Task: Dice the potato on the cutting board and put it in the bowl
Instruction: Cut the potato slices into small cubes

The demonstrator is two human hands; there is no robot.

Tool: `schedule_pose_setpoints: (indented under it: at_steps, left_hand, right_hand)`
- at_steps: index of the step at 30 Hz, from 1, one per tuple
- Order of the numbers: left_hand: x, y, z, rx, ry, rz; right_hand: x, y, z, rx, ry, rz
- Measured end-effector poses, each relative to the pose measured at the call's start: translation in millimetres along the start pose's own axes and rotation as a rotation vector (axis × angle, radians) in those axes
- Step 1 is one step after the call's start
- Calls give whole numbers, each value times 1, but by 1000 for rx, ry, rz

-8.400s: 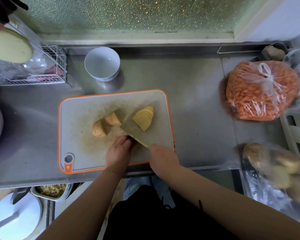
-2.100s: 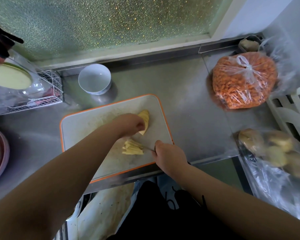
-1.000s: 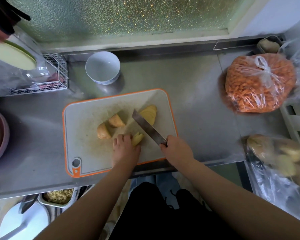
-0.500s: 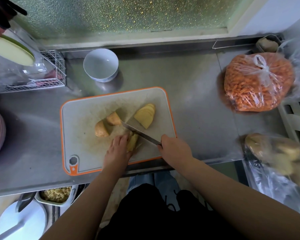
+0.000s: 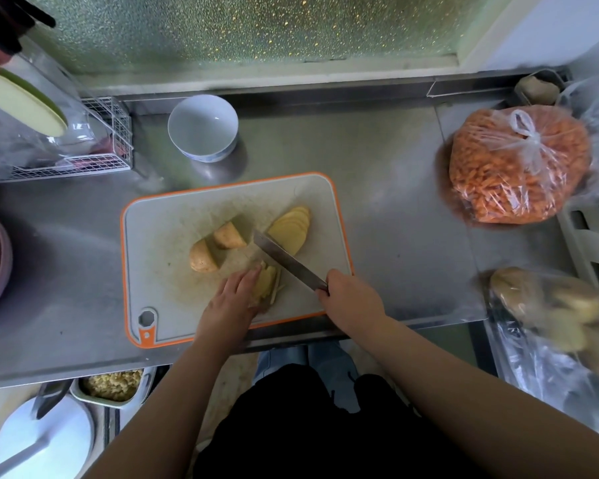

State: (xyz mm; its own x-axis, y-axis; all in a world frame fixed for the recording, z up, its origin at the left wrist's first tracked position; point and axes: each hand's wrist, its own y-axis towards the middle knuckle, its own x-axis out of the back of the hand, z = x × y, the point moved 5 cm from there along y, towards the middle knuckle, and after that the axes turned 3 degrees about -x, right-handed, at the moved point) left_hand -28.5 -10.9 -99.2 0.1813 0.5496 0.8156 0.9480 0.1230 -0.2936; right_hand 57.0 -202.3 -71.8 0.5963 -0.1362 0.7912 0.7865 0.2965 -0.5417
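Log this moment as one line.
left hand holds yellow potato slices | right hand grips steel knife | white bowl empty

We saw a tied plastic bag of orange pieces [image 5: 519,164] at the steel counter's [image 5: 388,202] right, a clear bag of potatoes [image 5: 560,312] nearer us, and a white wire rack [image 5: 108,146] far left.
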Motion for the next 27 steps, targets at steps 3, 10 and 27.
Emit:
schedule_pose_setpoints:
  at_steps: [3,10,27]
  left_hand:
    - [2,7,1,1,8,-3]
    - [-2,8,-6,26,31,38]
    - [-16,5,-22,-53,33,-399]
  right_hand:
    - [0,-1,1,8,-3,-6]
    - [0,-2,2,14,9,-1]
    - [10,-11,12,66,-38,-68]
